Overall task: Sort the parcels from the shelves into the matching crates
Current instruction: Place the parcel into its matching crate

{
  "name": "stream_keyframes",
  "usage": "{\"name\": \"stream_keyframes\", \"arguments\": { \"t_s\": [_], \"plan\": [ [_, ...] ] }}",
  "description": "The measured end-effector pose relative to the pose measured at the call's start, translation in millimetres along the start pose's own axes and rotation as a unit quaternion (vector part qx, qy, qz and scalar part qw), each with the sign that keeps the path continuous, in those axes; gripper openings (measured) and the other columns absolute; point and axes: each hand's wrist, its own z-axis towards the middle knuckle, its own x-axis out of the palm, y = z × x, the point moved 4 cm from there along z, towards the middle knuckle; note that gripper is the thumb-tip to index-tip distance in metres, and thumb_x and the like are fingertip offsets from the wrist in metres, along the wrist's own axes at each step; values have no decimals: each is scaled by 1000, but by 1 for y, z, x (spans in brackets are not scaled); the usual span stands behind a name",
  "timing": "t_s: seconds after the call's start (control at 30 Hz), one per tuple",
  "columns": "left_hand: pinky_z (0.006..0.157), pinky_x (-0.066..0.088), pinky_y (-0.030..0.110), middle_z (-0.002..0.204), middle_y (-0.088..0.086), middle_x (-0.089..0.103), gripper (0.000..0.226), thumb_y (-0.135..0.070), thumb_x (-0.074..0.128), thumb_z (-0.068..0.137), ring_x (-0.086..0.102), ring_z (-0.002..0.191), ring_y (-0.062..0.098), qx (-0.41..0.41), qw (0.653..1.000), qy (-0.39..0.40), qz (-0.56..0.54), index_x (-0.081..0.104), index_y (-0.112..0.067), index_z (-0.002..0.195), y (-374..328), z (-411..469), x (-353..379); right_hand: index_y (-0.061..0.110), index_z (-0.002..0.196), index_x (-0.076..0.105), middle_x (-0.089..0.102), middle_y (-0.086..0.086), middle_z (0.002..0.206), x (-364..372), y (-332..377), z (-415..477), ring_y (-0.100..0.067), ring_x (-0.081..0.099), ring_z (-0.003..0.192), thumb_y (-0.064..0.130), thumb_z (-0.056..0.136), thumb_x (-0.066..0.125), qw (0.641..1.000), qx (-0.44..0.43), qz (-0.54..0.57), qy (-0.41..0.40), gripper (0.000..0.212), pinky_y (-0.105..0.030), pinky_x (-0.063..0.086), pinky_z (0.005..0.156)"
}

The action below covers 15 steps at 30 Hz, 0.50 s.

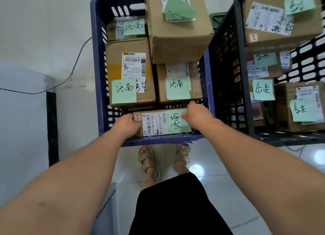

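Small parcel [153, 123] lies inside the blue crate [158, 141], against its near wall. Left hand [127, 125] grips the parcel's left end; right hand [197, 115] clasps its right end, thumb pressed on the green note [177, 125].

Both arms stretch forward, left grip [127, 125] and right grip [196, 116] curled.

**What the view keeps back**

The big box [177, 23] on top runs off the upper edge, and the black crate [228, 76] off the right one. The fingertips of the left hand [127, 125] and right hand [197, 114] vanish behind the small box [158, 122]. The fine print on its label [149, 125] is too small to read. A green object [217, 18] between the crates is mostly hidden.
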Motion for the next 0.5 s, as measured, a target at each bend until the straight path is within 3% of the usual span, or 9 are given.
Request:
{"name": "stream_keyframes", "arguments": {
  "t_s": [0.33, 0.5],
  "plan": [
    [82, 47, 36, 124, 11, 56, 42, -32, 52, 94, 55, 108, 28, -9, 997, -72, 24, 46, -12, 130, -14, -39, -33, 9, 122, 49, 57, -13, 115, -44, 13, -41, -30, 55, 98, 24, 93, 53, 995, -24, -43, -84, 32, -34, 41, 68],
    [77, 48, 35, 128, 9, 55, 45, -33, 49, 96, 56, 104, 23, 58, 986, -157, 6, 42, -15, 137, -58, -52, -84, 9, 127, 46, 49, -15, 126, -97, 27, -52, -32, 49, 113, 27, 95, 50, 989, -33, -35, -139, 37, -38, 42, 78]
  ]
}}
